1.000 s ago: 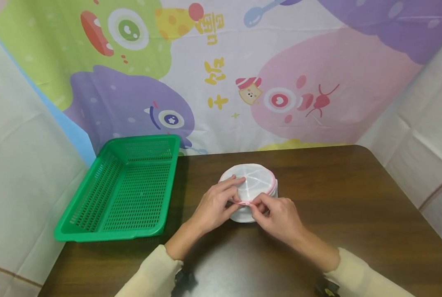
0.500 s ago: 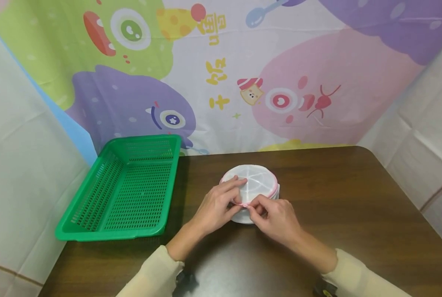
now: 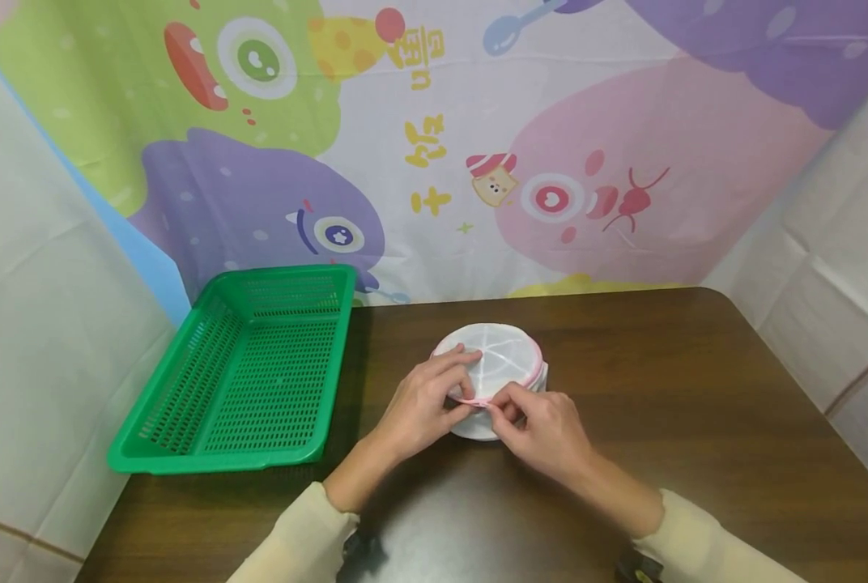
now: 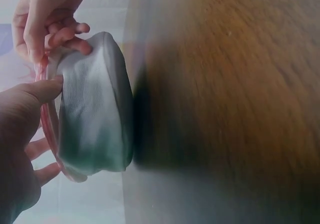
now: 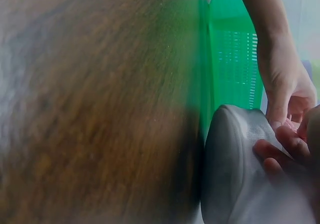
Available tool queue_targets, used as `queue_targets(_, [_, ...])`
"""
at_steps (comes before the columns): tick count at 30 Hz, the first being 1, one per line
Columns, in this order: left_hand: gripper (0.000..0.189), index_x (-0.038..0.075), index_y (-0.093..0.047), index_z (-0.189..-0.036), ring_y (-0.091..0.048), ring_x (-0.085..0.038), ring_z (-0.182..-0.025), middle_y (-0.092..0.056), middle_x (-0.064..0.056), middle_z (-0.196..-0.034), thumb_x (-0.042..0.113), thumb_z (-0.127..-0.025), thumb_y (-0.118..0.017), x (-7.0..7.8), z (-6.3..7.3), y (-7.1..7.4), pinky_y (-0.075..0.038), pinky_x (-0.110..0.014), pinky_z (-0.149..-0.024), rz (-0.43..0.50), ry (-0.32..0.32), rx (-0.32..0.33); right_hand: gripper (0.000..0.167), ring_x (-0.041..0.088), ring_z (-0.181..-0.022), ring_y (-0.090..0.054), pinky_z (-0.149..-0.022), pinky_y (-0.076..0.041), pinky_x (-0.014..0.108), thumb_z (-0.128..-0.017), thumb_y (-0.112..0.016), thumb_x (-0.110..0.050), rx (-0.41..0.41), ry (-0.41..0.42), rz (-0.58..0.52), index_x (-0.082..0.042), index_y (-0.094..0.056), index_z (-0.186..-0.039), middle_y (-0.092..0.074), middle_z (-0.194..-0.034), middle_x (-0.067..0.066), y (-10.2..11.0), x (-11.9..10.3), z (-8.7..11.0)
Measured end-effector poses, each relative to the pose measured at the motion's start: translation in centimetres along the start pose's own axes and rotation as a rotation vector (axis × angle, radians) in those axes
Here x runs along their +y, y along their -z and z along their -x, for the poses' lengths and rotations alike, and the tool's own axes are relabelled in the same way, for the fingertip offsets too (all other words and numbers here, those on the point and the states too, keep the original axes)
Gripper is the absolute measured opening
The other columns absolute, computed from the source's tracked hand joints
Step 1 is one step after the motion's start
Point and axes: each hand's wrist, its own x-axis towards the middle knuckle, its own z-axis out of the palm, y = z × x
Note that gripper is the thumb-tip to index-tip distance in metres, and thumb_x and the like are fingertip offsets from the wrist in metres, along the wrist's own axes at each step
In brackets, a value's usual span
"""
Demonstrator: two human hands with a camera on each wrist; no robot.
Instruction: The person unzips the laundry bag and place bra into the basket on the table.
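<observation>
Pouch (image 3: 510,350) pinched at its near edge

I have a round white pouch in front of me, sitting on the table and right of the basket. Pink trim (image 3: 538,374) runs along the edge of its top, and pale lines cross the top face. From the left wrist I see its side wall, greyish and finely ribbed.

My left hand (image 3: 423,401) grips the pouch at the near edge: the thumb presses on the side just below the trim, while one finger reaches over the top face. My right hand (image 3: 548,421) pinches the trim with thumb and forefinger, just beside the left thumb. From the right wrist, its other fingers are bent against the pouch's side. What exactly sits between the fingertips is too small for me to tell.

Cream sleeves (image 3: 299,534) cover both forearms, and a dark band (image 3: 638,567) shows under the right cuff.

The table (image 3: 660,389) is dark brown, wood-grained, with rounded far corners. On its left side stands the green basket (image 3: 338,364), its walls and floor slotted, well apart from the pouch. Behind, a cloth (image 3: 434,251) with cartoon monsters and yellow lettering hangs down to the table's far edge.
</observation>
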Motion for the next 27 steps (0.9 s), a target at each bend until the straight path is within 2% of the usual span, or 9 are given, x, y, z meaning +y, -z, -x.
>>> queue_targets(10, [0.032, 0.013, -0.065, -0.087, -0.072, -0.041, -0.142, -0.079, -0.014, -0.144, 0.005, -0.087, -0.096, 0.05, -0.03, -0.26, -0.061, -0.054, -0.116, -0.005, -0.006, 0.001, 0.016, -0.004, -0.052, -0.057, -0.052, -0.042, 0.014, -0.083, -0.082, -0.003, 0.003, 0.009, -0.002, -0.016, -0.073, -0.083, -0.074, -0.064, -0.011, -0.26, -0.04, 0.15])
queue_targets(18, [0.032, 0.013, -0.065, -0.086, -0.071, -0.041, -0.145, -0.08, -0.013, -0.143, 0.003, -0.087, -0.095, -0.26, 0.01, 0.35, -0.061, -0.054, -0.117, 0.029, 0.046, 0.001, 0.016, -0.002, -0.052, -0.06, -0.053, -0.045, 0.015, -0.081, -0.083, -0.001, 0.023, 0.012, -0.004, -0.014, -0.073, -0.084, -0.074, -0.064, -0.009, 0.03, 0.27, -0.01])
queue_targets(27, [0.031, 0.013, -0.066, -0.09, -0.072, -0.04, -0.144, -0.081, -0.013, -0.141, 0.004, -0.086, -0.096, 0.1, -0.01, -0.08, -0.064, -0.052, -0.112, 0.009, 0.03, 0.003, 0.017, -0.005, -0.053, -0.057, -0.053, -0.042, 0.013, -0.082, -0.082, -0.002, 0.007, 0.008, -0.012, -0.016, -0.073, -0.083, -0.073, -0.064, -0.012, -0.25, -0.04, -0.07])
